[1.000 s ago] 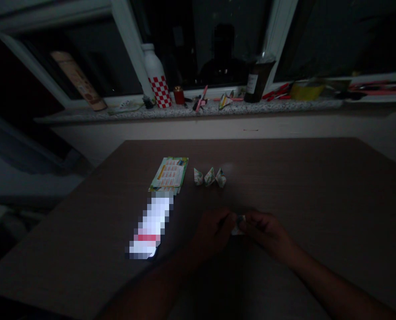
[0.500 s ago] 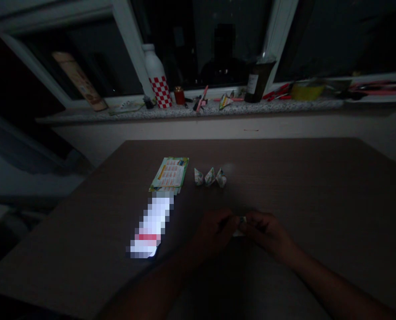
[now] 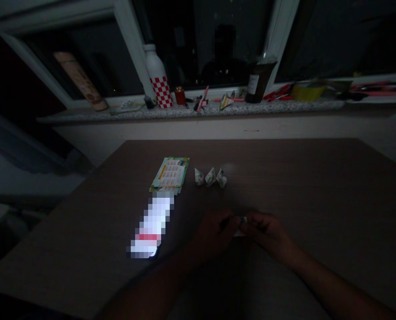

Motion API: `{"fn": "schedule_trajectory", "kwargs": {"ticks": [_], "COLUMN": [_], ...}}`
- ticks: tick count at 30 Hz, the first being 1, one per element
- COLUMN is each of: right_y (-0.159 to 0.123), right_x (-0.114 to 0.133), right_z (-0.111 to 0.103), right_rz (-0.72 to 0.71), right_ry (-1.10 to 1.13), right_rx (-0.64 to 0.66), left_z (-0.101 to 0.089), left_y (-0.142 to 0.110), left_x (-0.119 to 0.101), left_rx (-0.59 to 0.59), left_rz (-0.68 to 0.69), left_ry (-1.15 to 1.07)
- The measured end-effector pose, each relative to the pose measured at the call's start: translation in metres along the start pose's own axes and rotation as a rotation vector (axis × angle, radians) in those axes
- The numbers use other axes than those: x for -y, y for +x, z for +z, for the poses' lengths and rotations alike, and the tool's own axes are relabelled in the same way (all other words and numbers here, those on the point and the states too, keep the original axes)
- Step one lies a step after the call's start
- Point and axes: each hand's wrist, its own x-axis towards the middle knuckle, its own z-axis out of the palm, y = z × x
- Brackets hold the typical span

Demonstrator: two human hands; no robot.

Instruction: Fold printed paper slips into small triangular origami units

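Observation:
Between my hands is a small piece of folded paper (image 3: 240, 232), pale with some dark print and mostly hidden by my fingers. My left hand (image 3: 218, 229) pinches its left side, and my right hand (image 3: 264, 229) pinches its right side, thumbs close together. Beyond them on the table, three small folded paper pieces (image 3: 210, 178) with pointed tips stand in a row. To their left lies a stack of printed paper sheets (image 3: 170, 173), green at the borders. A phone (image 3: 151, 226) with a bright, blurred-out screen lies nearer me, left of my left hand.
The brown table (image 3: 301, 178) ends at a wall under a granite windowsill (image 3: 191, 111). On the sill stand a red-checked white bottle (image 3: 159, 82), a peach-coloured bottle (image 3: 81, 82), a small red jar (image 3: 179, 95), a dark labelled bag (image 3: 258, 82) and a yellow item (image 3: 307, 92). The light is dim.

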Motion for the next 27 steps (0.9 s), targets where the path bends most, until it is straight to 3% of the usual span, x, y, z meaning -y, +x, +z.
{"fn": "schedule_trajectory", "kwargs": {"ticks": [19, 27], "right_y": [-0.0018, -0.0035], "right_x": [0.0049, 0.0062], "right_z": [0.0013, 0.0016], "right_rz": [0.025, -0.024], "right_ry": [0.084, 0.088], "right_rx": [0.003, -0.107], "left_z": [-0.0008, -0.0010], "left_y": [-0.0012, -0.0016], "left_x": [-0.0027, -0.0007], "left_rx": [0.007, -0.019], "left_rz": [-0.004, 0.043], "left_ry": [-0.077, -0.150]}}
